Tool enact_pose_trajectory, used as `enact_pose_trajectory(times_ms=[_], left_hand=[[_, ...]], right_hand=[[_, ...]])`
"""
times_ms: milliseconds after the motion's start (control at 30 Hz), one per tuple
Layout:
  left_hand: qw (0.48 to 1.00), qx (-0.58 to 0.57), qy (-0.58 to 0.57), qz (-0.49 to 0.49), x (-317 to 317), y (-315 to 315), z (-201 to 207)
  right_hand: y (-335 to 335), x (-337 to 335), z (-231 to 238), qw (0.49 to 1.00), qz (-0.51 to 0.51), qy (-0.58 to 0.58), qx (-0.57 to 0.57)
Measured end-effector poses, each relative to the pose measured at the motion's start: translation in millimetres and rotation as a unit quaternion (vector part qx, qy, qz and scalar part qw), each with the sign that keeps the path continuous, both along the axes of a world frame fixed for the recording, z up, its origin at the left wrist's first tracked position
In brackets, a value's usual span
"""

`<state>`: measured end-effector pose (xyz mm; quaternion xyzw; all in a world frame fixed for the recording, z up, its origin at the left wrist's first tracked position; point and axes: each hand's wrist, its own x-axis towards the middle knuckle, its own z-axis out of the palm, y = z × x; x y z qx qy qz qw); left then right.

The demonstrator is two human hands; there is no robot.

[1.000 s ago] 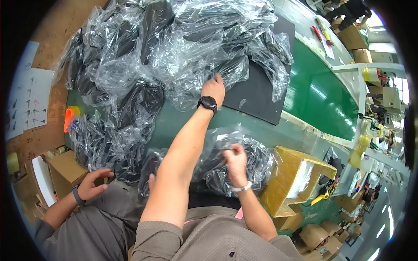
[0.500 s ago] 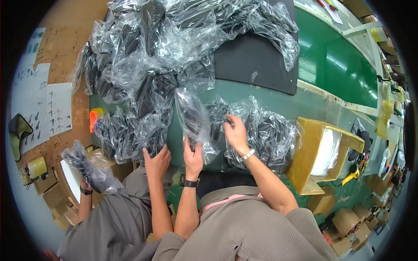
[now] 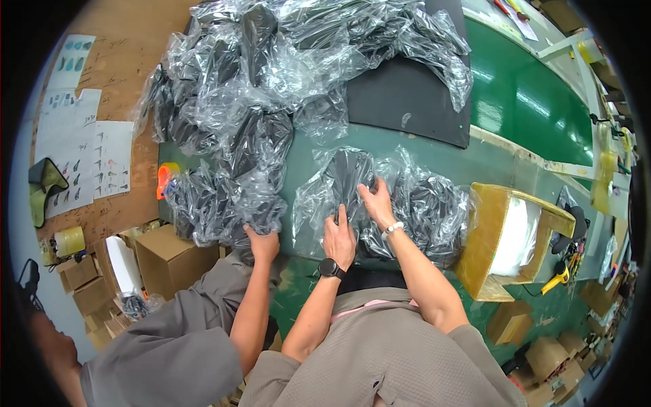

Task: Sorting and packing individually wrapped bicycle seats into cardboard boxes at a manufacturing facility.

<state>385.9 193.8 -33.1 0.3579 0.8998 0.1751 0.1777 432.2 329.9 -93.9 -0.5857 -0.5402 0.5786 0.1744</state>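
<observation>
Mid-frame, the left hand [image 3: 339, 242] and right hand [image 3: 380, 209] should touch the bag [image 3: 348, 171] softly; I can't tell if fingers [image 3: 343, 216] grip.

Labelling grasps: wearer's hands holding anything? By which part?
Left hand is on a bagged dark piece at its near end, right hand at its right edge; whether either grips it can't be told.
</observation>
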Motion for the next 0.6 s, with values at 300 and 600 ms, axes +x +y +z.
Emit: enact_pose_trajectory(times_ms=[300,600], left_hand=[[0.962,0.148,-0.06,0.221,-49.3,33.1,-34.7],[0.948,0.058,-0.175,0.259,-75.7,-41.0,-47.2]], right_hand=[[7.4,-11.3,-10.4,0.991,0.107,0.045,-0.064],[-80.3,-24.3,-29.0,0.967,0.185,0.027,-0.172]])
